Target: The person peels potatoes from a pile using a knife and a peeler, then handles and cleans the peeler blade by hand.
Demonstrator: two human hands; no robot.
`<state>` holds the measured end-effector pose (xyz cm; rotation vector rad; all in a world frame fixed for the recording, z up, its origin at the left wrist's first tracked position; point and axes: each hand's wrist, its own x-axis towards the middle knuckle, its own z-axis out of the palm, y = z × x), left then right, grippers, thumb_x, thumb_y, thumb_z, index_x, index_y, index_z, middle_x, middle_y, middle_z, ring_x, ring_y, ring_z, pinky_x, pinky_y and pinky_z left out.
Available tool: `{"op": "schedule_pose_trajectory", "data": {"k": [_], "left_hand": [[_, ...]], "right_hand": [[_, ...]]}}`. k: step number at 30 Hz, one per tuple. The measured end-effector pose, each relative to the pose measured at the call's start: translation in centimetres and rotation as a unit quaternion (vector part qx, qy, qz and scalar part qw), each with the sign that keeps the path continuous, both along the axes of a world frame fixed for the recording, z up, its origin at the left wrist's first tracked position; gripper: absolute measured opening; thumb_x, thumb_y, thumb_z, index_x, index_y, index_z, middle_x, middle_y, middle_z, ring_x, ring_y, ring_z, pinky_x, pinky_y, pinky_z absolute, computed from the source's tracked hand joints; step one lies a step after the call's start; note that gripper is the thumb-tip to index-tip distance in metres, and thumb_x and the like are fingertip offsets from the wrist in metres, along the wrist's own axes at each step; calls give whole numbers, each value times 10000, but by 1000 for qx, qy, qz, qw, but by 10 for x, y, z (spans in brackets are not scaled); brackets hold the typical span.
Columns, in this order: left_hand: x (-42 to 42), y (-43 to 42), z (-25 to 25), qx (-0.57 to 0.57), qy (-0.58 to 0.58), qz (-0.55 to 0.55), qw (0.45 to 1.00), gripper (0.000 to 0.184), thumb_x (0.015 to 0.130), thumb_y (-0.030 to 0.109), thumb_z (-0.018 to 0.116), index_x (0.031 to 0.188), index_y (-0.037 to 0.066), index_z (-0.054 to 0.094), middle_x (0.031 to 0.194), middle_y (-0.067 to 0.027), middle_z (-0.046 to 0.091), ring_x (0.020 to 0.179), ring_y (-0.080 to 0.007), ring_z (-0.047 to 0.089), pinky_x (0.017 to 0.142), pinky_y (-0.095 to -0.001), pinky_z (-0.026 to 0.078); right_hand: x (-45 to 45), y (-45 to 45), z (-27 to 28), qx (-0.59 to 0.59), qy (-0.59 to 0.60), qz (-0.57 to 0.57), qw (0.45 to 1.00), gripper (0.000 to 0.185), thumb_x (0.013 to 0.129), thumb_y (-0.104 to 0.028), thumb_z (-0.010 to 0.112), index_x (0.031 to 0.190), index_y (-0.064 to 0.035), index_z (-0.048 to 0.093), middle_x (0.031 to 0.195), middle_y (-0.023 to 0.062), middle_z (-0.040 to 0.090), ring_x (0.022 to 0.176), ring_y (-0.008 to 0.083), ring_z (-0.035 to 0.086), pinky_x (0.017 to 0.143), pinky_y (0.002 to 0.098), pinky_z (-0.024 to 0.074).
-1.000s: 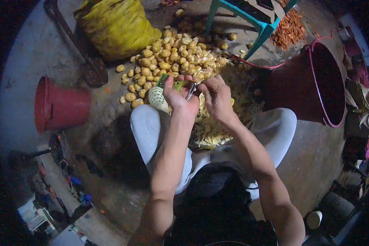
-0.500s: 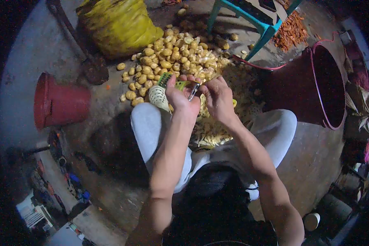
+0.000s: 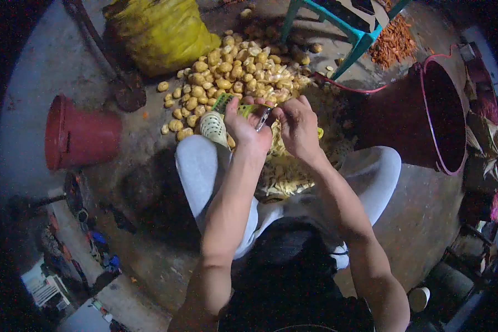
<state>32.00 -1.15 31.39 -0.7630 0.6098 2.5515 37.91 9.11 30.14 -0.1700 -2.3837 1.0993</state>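
My left hand (image 3: 247, 130) is palm up with its fingers curled around a peeler (image 3: 263, 119), whose shiny metal part shows by the palm. Against the metal end, my right hand (image 3: 299, 126) is closed in a pinch; whatever lies between its fingertips is hidden. A green strip with holes (image 3: 222, 103) shows just beyond my left thumb; I cannot tell what it belongs to. Past my hands lies a heap of potatoes (image 3: 225, 67), many of them pale and peeled. Peelings (image 3: 289, 183) cover the floor below my hands, between my legs.
A yellow sack (image 3: 163, 36) stands behind the potatoes. Red buckets lie at the left (image 3: 86, 135) and the right (image 3: 395, 119). A teal stool (image 3: 359, 47) stands at the back, near an orange heap (image 3: 394, 44). A perforated cream shoe (image 3: 213, 127) is by my left knee.
My right hand has turned slightly and its fingers have risen a little at the peeler's end. My left hand stays almost where it was.
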Motion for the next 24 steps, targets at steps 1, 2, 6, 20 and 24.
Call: {"op": "schedule_pose_trajectory", "data": {"k": [1, 2, 6, 20, 24], "left_hand": [[0, -1, -1, 0, 0, 2, 1000, 313, 929, 368, 440, 780, 96, 479, 736, -76, 552, 761, -249, 543, 746, -375, 452], [0, -1, -1, -14, -8, 4, 1000, 311, 929, 367, 438, 782, 96, 478, 738, -78, 555, 763, -249, 544, 745, -378, 451], [0, 0, 2, 2, -16, -4, 1000, 302, 930, 365, 435, 784, 103, 475, 740, -77, 566, 757, -253, 550, 731, -381, 452], [1, 0, 5, -1, -5, 6, 1000, 287, 938, 346, 440, 790, 102, 473, 722, -81, 566, 749, -240, 557, 710, -387, 464], [0, 2, 5, -6, -37, 8, 999, 285, 942, 334, 436, 796, 92, 479, 721, -76, 564, 740, -243, 557, 723, -391, 462]], "right_hand": [[2, -3, -2, 0, 0, 2, 1000, 136, 789, -77, 655, 716, -35, 549, 704, 141, 512, 726, 347, 478, 654, 426, 389], [5, -7, -3, -18, 6, 16, 1000, 124, 788, -78, 657, 726, -38, 559, 708, 140, 519, 726, 345, 479, 654, 427, 389], [5, -1, 3, -16, 2, 18, 1000, 110, 784, -87, 673, 744, -43, 581, 712, 133, 531, 726, 336, 484, 654, 424, 389], [9, -7, 1, 0, 5, 28, 1000, 75, 776, -63, 656, 742, -36, 595, 703, 139, 532, 726, 343, 487, 671, 429, 393], [4, -1, 7, -8, -6, 16, 1000, 76, 778, -76, 662, 745, -42, 602, 717, 135, 540, 749, 341, 488, 683, 429, 394]]}}
